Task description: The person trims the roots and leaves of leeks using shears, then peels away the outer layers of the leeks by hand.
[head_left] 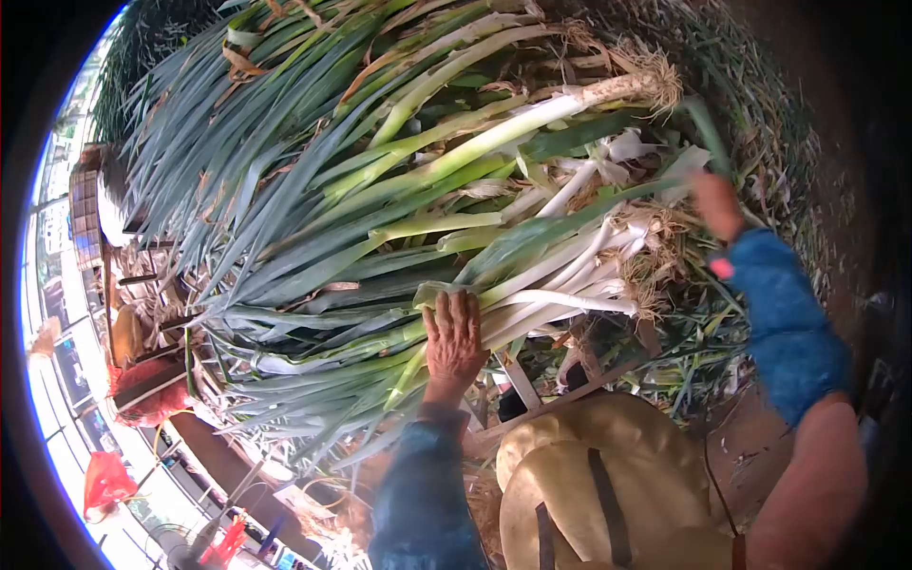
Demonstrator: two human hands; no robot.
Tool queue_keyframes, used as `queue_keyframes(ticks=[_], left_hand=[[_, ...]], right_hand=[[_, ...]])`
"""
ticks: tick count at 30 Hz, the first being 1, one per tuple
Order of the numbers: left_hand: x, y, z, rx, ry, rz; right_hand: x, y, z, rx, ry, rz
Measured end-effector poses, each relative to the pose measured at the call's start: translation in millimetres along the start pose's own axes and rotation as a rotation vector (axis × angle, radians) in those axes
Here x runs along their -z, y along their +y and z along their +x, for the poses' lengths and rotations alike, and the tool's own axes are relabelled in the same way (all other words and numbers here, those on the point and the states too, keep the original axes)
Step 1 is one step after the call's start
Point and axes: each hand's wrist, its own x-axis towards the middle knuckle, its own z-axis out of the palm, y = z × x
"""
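A big pile of leeks (pixel 399 180) with white stems, root tufts and long green leaves fills the middle of the view. My left hand (pixel 454 340) grips a bundle of leeks (pixel 560 285) around the stems, fingers wrapped over them. My right hand (pixel 717 204), in a blue sleeve cover, is up at the right near the root ends, blurred, touching a green leaf (pixel 708 138); whether it grips the leaf is unclear.
A wooden frame (pixel 570 394) lies under the bundle. Tan cloth with dark straps (pixel 608 475) is below it. Leaf trimmings (pixel 703 361) litter the ground at right. At left are crates (pixel 85 204), red bags (pixel 106 480) and a street edge.
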Motion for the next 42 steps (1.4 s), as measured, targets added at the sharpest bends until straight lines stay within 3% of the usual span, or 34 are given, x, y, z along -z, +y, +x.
queue_keyframes(ticks=[2,3,5,7,8,10,11,12,15,19,20,21,23,26,32,34,36,37,39,40,42], left_hand=[[-5,-4,-1,0.001,0.022,0.015],[-7,-4,-3,0.003,0.015,0.041],[-10,1,-1,-0.010,0.013,0.055],[-11,1,-4,0.001,0.007,0.063],[-6,2,-4,0.005,-0.037,0.028],[-8,4,-6,0.016,-0.050,0.045],[-12,5,-6,0.020,-0.056,0.054],[-13,6,-6,0.021,-0.014,0.072],[-22,10,-10,0.069,0.000,0.118],[-9,8,-13,0.165,0.034,-0.400],[-18,7,-18,0.072,-0.003,-0.171],[-24,5,-17,0.001,-0.057,-0.022],[-26,6,-19,-0.006,-0.093,0.112],[-14,8,-14,-0.012,-0.121,0.142],[-15,10,-18,-0.020,-0.024,0.147],[-18,7,-24,-0.033,-0.073,0.102],[-15,2,-24,-0.021,-0.098,0.073],[-16,1,-23,-0.021,-0.097,0.061],[-10,2,-17,-0.005,-0.088,-0.011],[-6,1,-17,0.002,-0.085,-0.040],[-11,2,-19,-0.017,-0.052,0.009]], right_hand=[[54,168,-33,-0.432,0.101,-0.140],[95,211,-59,-0.275,0.185,-0.185],[126,241,-81,-0.272,0.214,-0.611],[126,113,-62,0.051,0.097,-0.677],[103,44,-47,0.244,0.175,-0.181],[84,-136,-34,0.539,0.253,-0.037],[56,-190,-27,0.554,0.185,0.182],[20,-239,-13,0.700,0.206,0.393],[-38,-372,-1,0.556,-0.032,0.165],[-87,-406,-15,0.432,-0.084,0.122],[-88,-399,-14,0.469,-0.210,0.216],[-92,-398,-16,0.470,-0.179,0.197],[-85,-387,-17,0.703,0.100,0.228],[-81,-387,-8,0.781,0.016,0.214],[-75,-361,-4,0.901,0.142,0.202],[-64,-351,-6,0.956,0.130,0.135],[-74,-314,11,0.718,-0.104,0.068],[-20,-283,16,0.738,-0.084,0.200],[28,-193,20,0.285,-0.198,0.224],[49,-143,9,0.197,-0.052,0.354],[74,10,-15,-0.242,0.106,0.108]])
